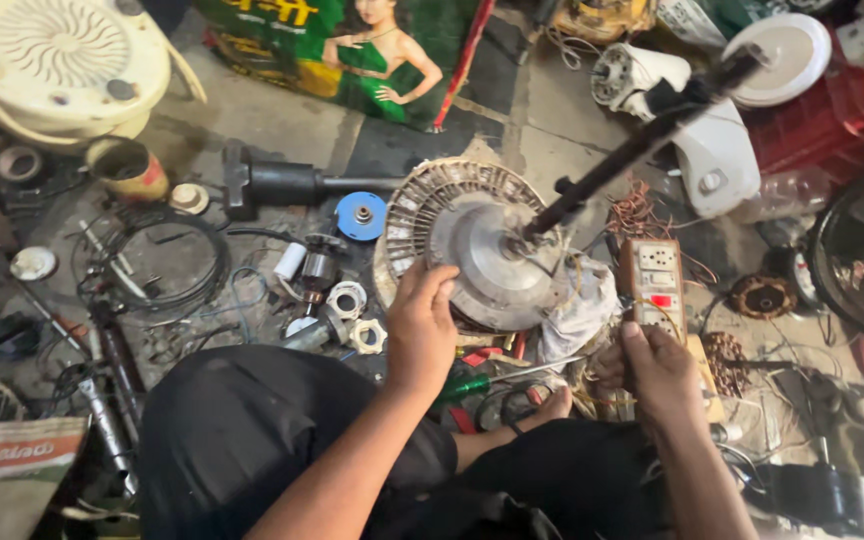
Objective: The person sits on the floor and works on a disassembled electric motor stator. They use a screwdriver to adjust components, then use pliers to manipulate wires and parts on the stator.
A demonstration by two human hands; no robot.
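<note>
the ceiling fan motor (482, 250), a round grey housing ringed by copper-wound stator slots, sits tilted just ahead of the left hand (420, 325), with its long dark down rod (642, 140) slanting up and away to the right. the left hand lies flat against the housing's near edge, fingers curled over the rim, steadying it rather than pinching it. as a judgement, the rod's weight could lever the motor over if that hand eases off, and the exposed windings would scrape on the floor.

to the right of the motor, just above the right hand (664, 372), stands a brown switch-and-socket board (652, 285) with a red indicator. the right hand's thumb and fingers close around the board's lower end; i cannot tell whether a switch is being pressed. if the board is live, bare skin on the metal housing looks like the main hazard: a shock, or the rotor kicking under the palm.

loose copper wire (642, 215) lies tangled beyond the board and could snag or short. below the left hand a green-handled screwdriver (477, 385) rests by the person's bare foot (552, 405), easy to roll onto.
</note>
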